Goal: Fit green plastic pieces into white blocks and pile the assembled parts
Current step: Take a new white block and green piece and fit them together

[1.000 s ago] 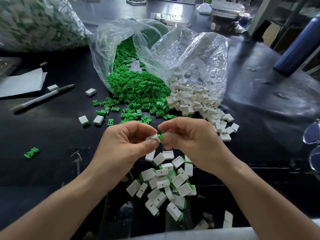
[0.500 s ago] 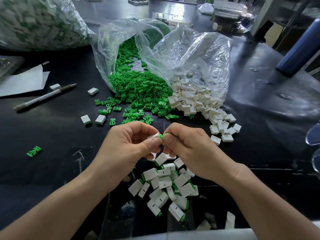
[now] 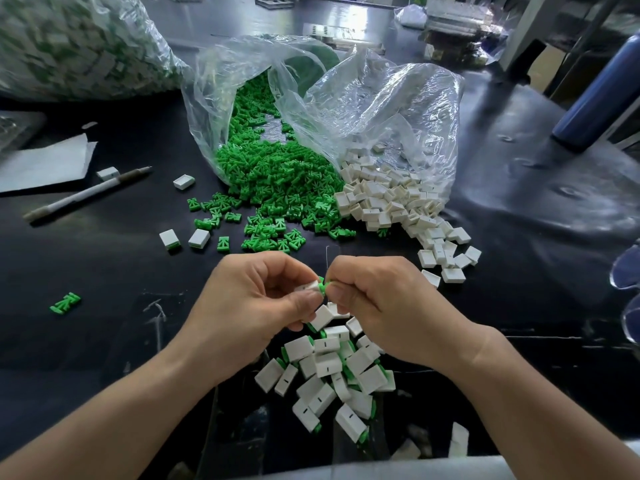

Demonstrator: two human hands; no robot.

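Green plastic piece (image 3: 322, 286), partly entered in a white block (image 3: 306, 287), is held above the desk (image 3: 104, 278), just over the pile of assembled parts (image 3: 332, 372). The block is pinched between the thumb and curled fingers of the left hand (image 3: 249, 306); the piece's outer end is pinched by the right hand (image 3: 381, 306). Both parts are judged light, rigid and smooth, hence apt to slip. The block is best taken by its broad faces, the piece by its wide end, so that its thin prongs are spared. Loose stock is spilled from clear bags (image 3: 381, 98) beyond.
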